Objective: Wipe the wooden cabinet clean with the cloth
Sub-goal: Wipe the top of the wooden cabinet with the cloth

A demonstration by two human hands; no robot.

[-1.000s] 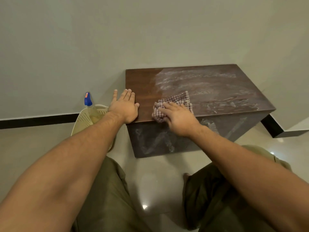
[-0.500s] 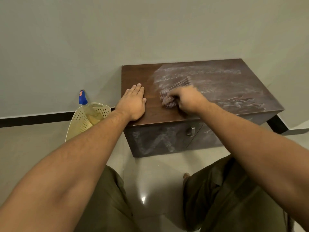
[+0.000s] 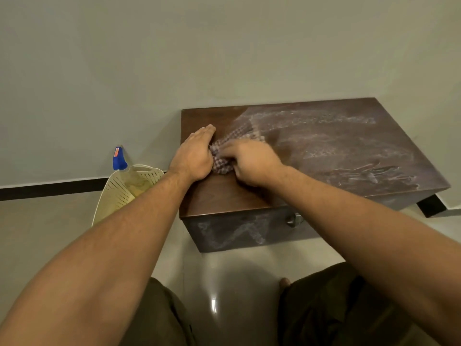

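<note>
**Wiping in progress, left to right.** A blue-capped clear plastic spray bottle (image 3: 119,159) stands in a cream perforated plastic basket (image 3: 124,196) at the foot of the grey wall (image 3: 224,58), probably kept there for re-wetting. The left hand (image 3: 197,153) lies flat on the left part of the cabinet top. Its fingers are straight and pressed together, and its inner edge touches the cloth, apparently to brace the person. The purple-and-white checked cloth (image 3: 220,159) sits bunched between the two hands, where bare wood meets whitish smears. The right hand (image 3: 252,163), blurred, curls its fingers over the bunch and grips it for rubbing. The dark brown wooden cabinet (image 3: 349,146) stands against the wall. Smears cover most of its top and the front panel beside the small metal handle (image 3: 294,219), so most of the wiping seems left to do.
</note>
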